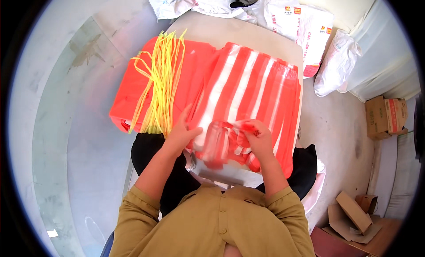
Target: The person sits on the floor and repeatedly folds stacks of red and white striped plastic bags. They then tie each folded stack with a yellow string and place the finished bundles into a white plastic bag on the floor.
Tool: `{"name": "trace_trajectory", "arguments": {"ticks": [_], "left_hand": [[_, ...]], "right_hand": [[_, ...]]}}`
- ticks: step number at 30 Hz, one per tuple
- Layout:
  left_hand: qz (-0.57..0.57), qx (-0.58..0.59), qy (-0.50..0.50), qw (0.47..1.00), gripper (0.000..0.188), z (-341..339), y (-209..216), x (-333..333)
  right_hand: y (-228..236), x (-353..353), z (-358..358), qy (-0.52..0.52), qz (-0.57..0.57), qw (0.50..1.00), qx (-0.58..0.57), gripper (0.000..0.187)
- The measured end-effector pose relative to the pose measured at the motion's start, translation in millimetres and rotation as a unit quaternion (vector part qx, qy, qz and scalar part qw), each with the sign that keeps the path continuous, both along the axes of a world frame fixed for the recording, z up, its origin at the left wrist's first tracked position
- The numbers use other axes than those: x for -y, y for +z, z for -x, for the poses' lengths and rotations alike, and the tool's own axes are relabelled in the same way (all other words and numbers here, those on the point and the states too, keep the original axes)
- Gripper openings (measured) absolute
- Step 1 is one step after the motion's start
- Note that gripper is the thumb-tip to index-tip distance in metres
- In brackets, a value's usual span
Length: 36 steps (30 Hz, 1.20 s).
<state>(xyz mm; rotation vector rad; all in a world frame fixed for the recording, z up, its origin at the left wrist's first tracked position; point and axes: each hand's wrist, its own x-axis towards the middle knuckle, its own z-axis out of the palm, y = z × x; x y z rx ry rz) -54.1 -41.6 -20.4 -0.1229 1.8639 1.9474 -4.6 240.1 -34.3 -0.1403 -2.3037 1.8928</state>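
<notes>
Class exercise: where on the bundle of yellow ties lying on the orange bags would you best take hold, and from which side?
Probably pinch the yellow ties at the straight, gathered middle, coming from above. There the strands lie close together, while the far ends splay and loops stray leftward.

Beyond the far edge of the pale table [248, 33], white printed sacks [292, 22] with small red-and-yellow labels are seen heaped, a plain white bag [336, 64] is seen to its right, and brown cardboard boxes [386, 116] are found farther right, with flattened cartons [354, 215] nearer.
</notes>
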Motion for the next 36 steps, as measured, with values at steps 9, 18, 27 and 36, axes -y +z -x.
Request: {"name": "trace_trajectory", "arguments": {"ticks": [9, 18, 27, 36], "left_hand": [[0.264, -0.186, -0.036, 0.946, 0.074, -12, 20, 5], [0.277, -0.216, -0.211, 0.912, 0.063, 22, 65, -76], [0.271, -0.365, -0.221, 0.863, 0.05, 27, 26, -74], [0.338, -0.406, -0.31, 0.791, 0.042, 40, 17, -97]], "right_hand": [[-1, 10, -21, 0.09, -0.411, 0.877, -0.232, 0.03], [-9, 12, -23, 0.093, -0.401, 0.876, -0.251, 0.032], [3, 11, -22, 0.089, -0.4, 0.883, -0.228, 0.03], [13, 8, -20, 0.093, -0.406, 0.888, -0.196, 0.017]]}}
